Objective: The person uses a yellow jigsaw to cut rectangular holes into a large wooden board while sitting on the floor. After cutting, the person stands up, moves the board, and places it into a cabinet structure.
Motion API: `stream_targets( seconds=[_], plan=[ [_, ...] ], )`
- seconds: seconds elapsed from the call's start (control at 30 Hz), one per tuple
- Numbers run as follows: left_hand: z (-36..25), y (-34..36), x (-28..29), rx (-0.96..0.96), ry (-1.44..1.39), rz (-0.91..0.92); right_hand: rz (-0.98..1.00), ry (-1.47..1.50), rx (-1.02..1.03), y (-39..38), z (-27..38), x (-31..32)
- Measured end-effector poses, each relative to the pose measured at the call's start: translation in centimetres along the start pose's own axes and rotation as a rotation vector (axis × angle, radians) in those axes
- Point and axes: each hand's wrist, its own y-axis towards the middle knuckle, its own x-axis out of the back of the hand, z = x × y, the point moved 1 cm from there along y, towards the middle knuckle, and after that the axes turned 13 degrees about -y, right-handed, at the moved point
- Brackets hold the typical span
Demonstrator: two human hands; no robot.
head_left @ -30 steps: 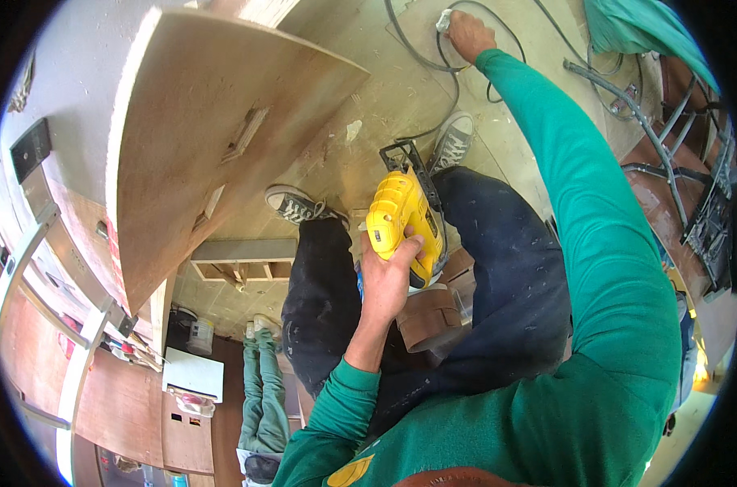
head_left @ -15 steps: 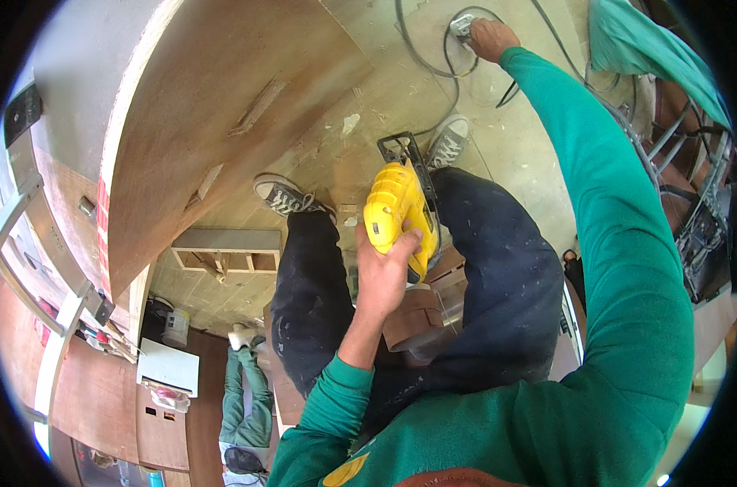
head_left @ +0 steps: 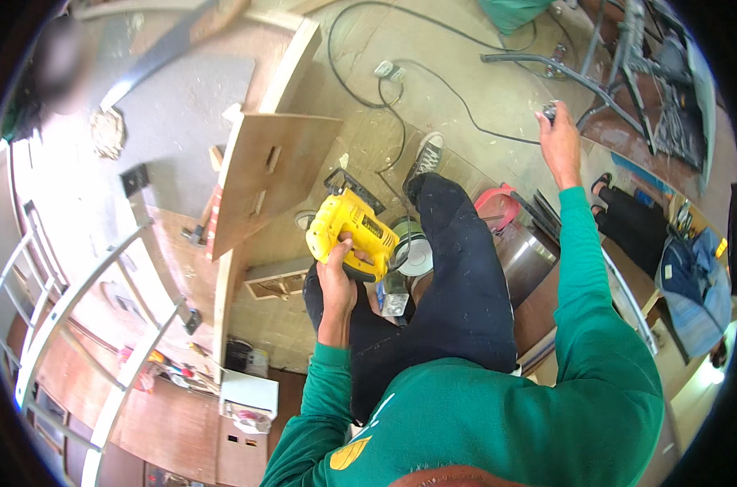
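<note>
Since the tool is bulky and looks heavy, our left hand [head_left: 334, 280] is wrapped firmly round its handle, thumb laid over the near side. What it holds is the yellow jigsaw [head_left: 340, 221], poised above our lap; its black base plate [head_left: 358, 191] faces away from us, which probably keeps the cutting end clear of our legs, though we cannot make out a blade. Our right hand [head_left: 560, 150] is stretched well out to the side, thumb and fingertips pinching a small dark piece [head_left: 550, 113] that we take for a plug. Such a pinch would suit a little fitting better than a full fist. Near it runs a thin cord [head_left: 498, 135], leading from a pale socket block [head_left: 390, 71] on the floor; we cannot tell whether it joins what we pinch. The block lies flat, perhaps so that its outlets stay easy to reach. Our dark trousers [head_left: 457, 276] are parted at the knees, leaving room for a round white-topped tin [head_left: 417, 258] between them. Beyond the jigsaw, a slotted wooden panel [head_left: 291, 154] stands tilted beside a timber beam [head_left: 291, 61]; we cannot see what props it. Just beside our right knee sits a metal drum [head_left: 530, 258], and well to our left stands a ladder [head_left: 129, 391].
</note>
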Motion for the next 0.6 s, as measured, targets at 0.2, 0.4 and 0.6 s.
stream_targets(
  seconds=[0.2,0.4,0.6],
  plan=[
    [-5.0,-10.1,-6.7,-0.084,0.172,0.088,-0.07,0.665,-0.221,3.2,-6.2,5.6],
    [-6.3,-16.5,-13.6,-0.163,0.219,0.172,-0.125,1.432,0.077,14.2,8.1,12.6],
    [-6.4,-23.1,-19.2,-0.25,0.227,0.144,0.089,1.818,0.472,9.0,4.3,23.8]
  ],
)
